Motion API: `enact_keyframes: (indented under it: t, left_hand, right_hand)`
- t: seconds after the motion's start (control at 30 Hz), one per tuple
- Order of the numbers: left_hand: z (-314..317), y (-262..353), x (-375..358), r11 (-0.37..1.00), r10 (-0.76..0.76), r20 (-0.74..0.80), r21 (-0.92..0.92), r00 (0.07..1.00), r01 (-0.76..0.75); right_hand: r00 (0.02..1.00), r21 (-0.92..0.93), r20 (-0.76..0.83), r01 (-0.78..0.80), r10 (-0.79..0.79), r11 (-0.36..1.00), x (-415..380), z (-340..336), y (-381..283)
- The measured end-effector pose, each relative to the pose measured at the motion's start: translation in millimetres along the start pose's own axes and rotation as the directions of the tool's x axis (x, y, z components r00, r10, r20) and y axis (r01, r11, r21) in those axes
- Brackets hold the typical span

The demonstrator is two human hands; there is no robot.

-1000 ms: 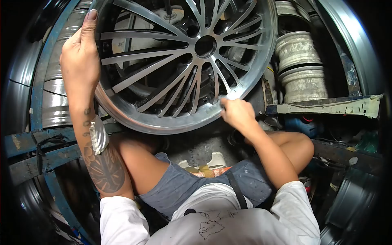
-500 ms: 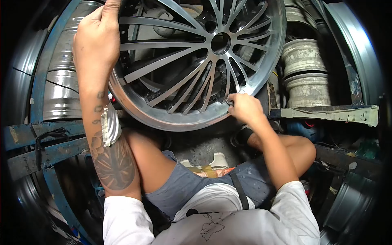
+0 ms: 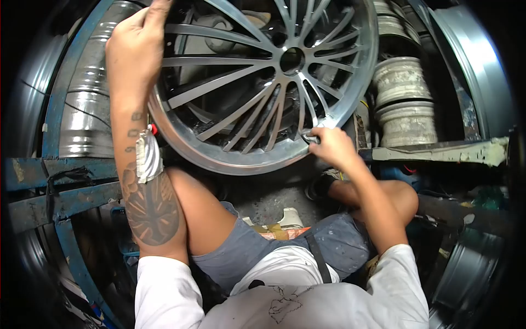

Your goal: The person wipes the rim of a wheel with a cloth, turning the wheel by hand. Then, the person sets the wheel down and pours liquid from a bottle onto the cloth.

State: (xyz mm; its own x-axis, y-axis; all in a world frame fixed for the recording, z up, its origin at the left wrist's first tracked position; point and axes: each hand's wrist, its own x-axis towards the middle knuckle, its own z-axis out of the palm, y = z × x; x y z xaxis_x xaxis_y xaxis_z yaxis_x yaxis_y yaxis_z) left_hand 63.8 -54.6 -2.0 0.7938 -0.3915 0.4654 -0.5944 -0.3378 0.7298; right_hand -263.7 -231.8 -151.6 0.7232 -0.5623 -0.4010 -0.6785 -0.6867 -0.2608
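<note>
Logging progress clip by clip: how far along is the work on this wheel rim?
Done: nothing provable; the rim lip looks shiny, spokes darker. In hand: the left hand grips the upper left edge, the right hand presses something small, unclear what, on the lower right lip. Left: cannot tell how much of the lip remains.

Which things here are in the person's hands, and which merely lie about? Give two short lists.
In hand: alloy wheel, left hand on its rim, right hand pressing a small item against the rim.
Lying about: stacked old rims, blue frame, taped bar.
</note>
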Motion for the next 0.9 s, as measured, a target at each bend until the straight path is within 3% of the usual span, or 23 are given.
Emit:
enact_keyframes:
  t: [0.1, 0.17, 0.2, 0.23, 0.3, 0.33, 0.47, 0.57, 0.7, 0.77, 0.83, 0.9]
  left_hand:
    - [-1, 7, -1, 0.991, 0.007, -0.020, 0.137, 1.000, -0.004]
    - [2, 11, -2, 0.994, 0.056, -0.054, 0.099, 0.997, -0.051]
    - [1, 8, -1, 0.995, 0.054, -0.045, 0.087, 0.998, -0.050]
    - [1, 5, -1, 0.996, 0.049, -0.038, 0.079, 0.998, -0.046]
    - [0, 0, 1, 0.995, 0.068, -0.044, 0.073, 0.997, -0.065]
    - [0, -7, 3, 0.994, 0.086, -0.048, 0.077, 0.995, -0.082]
    - [0, -16, 8, 0.984, 0.164, -0.090, 0.085, 0.982, -0.157]
    - [4, -7, 5, 0.982, 0.104, -0.110, 0.172, 0.988, -0.085]
    - [13, 1, 1, 0.977, 0.083, -0.178, 0.207, 0.981, -0.045]
    - [17, 0, 0, 0.988, 0.110, -0.147, 0.121, 0.983, -0.093]
    - [20, -1, 1, 0.988, 0.147, -0.148, 0.072, 0.978, -0.137]
    - [22, 2, 1, 0.988, 0.150, -0.118, 0.062, 0.981, -0.144]
  right_hand:
    - [0.987, 0.337, -0.088, 0.158, -0.136, 0.928, 3, -47, 38]
    - [0.937, 0.446, -0.264, 0.329, -0.230, 0.832, -9, -81, 51]
    - [0.991, 0.652, -0.099, 0.130, -0.085, 0.747, -29, -110, 42]
    - [0.956, 0.731, -0.264, 0.286, -0.130, 0.620, -33, -111, 47]
    - [0.931, 0.867, -0.364, 0.330, 0.022, 0.373, -50, -118, 46]
    - [0.912, 0.892, -0.402, 0.371, 0.079, 0.256, -52, -116, 45]
    - [0.822, 0.834, -0.552, 0.546, 0.142, 0.082, -55, -117, 22]
    - [0.800, 0.802, -0.593, 0.576, 0.089, 0.158, -51, -112, 3]
    - [0.709, 0.708, -0.706, 0.705, 0.005, 0.047, -51, -113, -16]
    - [0.709, 0.709, -0.705, 0.703, -0.038, -0.055, -49, -112, -19]
    - [0.739, 0.743, -0.670, 0.666, -0.075, -0.065, -48, -112, -30]
    - [0.772, 0.808, -0.588, 0.568, -0.242, -0.155, -46, -113, -36]
